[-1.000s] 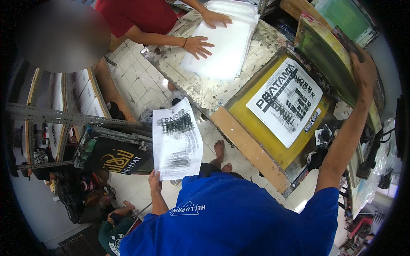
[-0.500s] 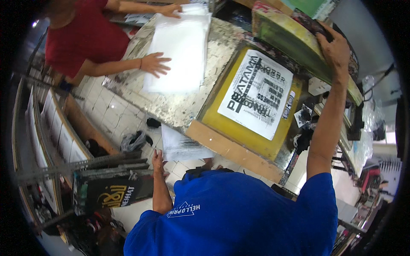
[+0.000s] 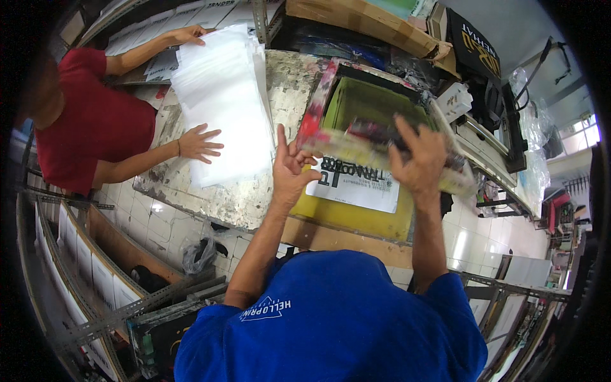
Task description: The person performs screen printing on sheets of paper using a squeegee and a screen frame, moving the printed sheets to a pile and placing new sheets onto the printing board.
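Note:
My left hand (image 3: 293, 167) is open, fingers spread, by the near left corner of a screen-printing frame (image 3: 312, 121); whether it touches the frame I cannot tell. The frame has ink-stained edges and green mesh, and is tilted low over a printed white sheet (image 3: 356, 191) on a yellow board (image 3: 388, 223). Over the frame's near right part is my right hand (image 3: 417, 156), blurred, its fingers apart. Beside its fingertips a dark, pink-stained bar (image 3: 372, 132), perhaps a squeegee, lies on the mesh; I see no grip on it.
At left, a co-worker in a red shirt (image 3: 95, 121) rests both hands on a stack of white sheets (image 3: 223, 114) on the stained table (image 3: 210, 200). Shelves (image 3: 108, 254) stand at lower left, a cardboard box (image 3: 363, 25) at the back, a rack (image 3: 509, 293) at lower right.
The frame has come down from upright over the printed sheet. My right hand has left its raised edge. My left hand has risen from low left; the printed sheet beside it is out of sight.

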Tool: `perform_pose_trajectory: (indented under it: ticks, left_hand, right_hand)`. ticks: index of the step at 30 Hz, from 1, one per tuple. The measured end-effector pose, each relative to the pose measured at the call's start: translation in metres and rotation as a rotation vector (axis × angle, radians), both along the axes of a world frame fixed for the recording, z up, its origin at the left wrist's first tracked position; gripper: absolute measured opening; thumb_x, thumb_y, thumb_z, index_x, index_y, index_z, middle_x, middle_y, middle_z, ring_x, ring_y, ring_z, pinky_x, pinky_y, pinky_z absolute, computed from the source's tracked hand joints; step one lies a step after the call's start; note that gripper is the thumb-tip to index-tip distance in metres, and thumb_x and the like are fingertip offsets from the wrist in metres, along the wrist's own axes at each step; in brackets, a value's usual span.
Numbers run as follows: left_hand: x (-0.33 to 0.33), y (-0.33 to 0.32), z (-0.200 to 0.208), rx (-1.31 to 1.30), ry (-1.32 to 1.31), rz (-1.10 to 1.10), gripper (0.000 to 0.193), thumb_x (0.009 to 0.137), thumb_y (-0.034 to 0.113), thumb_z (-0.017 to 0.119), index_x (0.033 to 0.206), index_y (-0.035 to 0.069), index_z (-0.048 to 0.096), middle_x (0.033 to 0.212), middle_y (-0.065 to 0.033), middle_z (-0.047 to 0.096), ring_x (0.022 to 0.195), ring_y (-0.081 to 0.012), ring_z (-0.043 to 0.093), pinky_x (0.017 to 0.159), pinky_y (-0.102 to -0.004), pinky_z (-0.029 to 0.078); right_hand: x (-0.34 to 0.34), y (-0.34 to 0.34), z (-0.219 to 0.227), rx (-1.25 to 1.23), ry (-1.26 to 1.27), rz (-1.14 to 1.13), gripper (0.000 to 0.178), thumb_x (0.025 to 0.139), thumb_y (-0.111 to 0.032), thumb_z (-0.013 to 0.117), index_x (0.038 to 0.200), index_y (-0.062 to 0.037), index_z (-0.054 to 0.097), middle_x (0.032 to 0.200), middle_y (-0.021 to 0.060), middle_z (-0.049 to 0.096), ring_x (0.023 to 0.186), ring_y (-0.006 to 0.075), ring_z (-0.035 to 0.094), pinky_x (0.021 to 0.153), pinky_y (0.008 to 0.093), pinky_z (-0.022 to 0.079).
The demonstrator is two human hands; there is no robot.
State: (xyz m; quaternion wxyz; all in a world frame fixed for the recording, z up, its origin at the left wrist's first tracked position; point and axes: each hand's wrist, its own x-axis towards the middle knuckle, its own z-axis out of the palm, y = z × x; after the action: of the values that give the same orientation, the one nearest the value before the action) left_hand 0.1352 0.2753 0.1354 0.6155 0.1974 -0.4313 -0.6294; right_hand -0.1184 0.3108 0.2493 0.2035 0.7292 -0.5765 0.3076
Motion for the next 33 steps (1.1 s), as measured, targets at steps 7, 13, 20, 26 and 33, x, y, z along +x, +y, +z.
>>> perform_pose_trajectory:
  ticks: [7, 13, 20, 26, 33]
  left_hand:
    - [0.02, 0.043, -0.128, 0.184, -0.481, 0.143, 0.081, 0.07, 0.003, 0.088, 0.143, -0.002, 0.052, 0.131, -0.012, 0.064, 0.113, -0.0185, 0.06, 0.095, -0.033, 0.05]
    - [0.033, 0.044, -0.138, -0.181, -1.136, 0.32, 0.077, 0.063, 0.018, 0.088, 0.133, 0.001, 0.061, 0.137, -0.0188, 0.055, 0.121, -0.0364, 0.05, 0.105, -0.0433, 0.04]
    - [0.034, 0.046, -0.125, -0.123, -1.253, 0.283, 0.071, 0.069, 0.023, 0.085, 0.132, 0.002, 0.061, 0.143, -0.0197, 0.049, 0.126, -0.0403, 0.044, 0.108, -0.0485, 0.036]
    - [0.037, 0.045, -0.122, -0.142, -1.236, 0.276, 0.07, 0.073, 0.025, 0.083, 0.136, 0.003, 0.059, 0.144, -0.0234, 0.047, 0.128, -0.0413, 0.043, 0.108, -0.0495, 0.036]
    - [0.039, 0.047, -0.133, -0.161, -1.193, 0.268, 0.069, 0.076, 0.025, 0.081, 0.137, 0.001, 0.057, 0.143, -0.0244, 0.047, 0.127, -0.0425, 0.045, 0.107, -0.0495, 0.038]
  right_hand:
    - [-0.005, 0.018, -0.103, 0.46, -0.434, -0.052, 0.059, 0.075, -0.013, 0.08, 0.131, -0.0242, 0.068, 0.119, 0.0282, 0.065, 0.101, 0.0403, 0.062, 0.094, 0.0454, 0.047]
    - [0.011, 0.02, -0.158, 0.842, -0.139, -0.058, 0.075, 0.072, -0.015, 0.082, 0.143, -0.0208, 0.057, 0.113, 0.0188, 0.061, 0.109, 0.0339, 0.056, 0.099, 0.0514, 0.038]
    - [-0.008, -0.03, -0.197, 0.646, -0.124, -0.097, 0.08, 0.058, -0.014, 0.078, 0.136, -0.0152, 0.057, 0.11, 0.013, 0.051, 0.109, 0.032, 0.048, 0.098, 0.055, 0.029]
    - [-0.067, -0.149, -0.219, 0.45, -0.091, -0.098, 0.082, 0.057, -0.016, 0.075, 0.137, -0.0178, 0.058, 0.113, 0.0115, 0.053, 0.113, 0.0311, 0.049, 0.098, 0.055, 0.029]
    - [-0.114, -0.26, -0.221, 0.359, -0.031, -0.121, 0.082, 0.061, -0.02, 0.078, 0.14, -0.0177, 0.056, 0.125, 0.0136, 0.054, 0.122, 0.0325, 0.049, 0.101, 0.0561, 0.029]
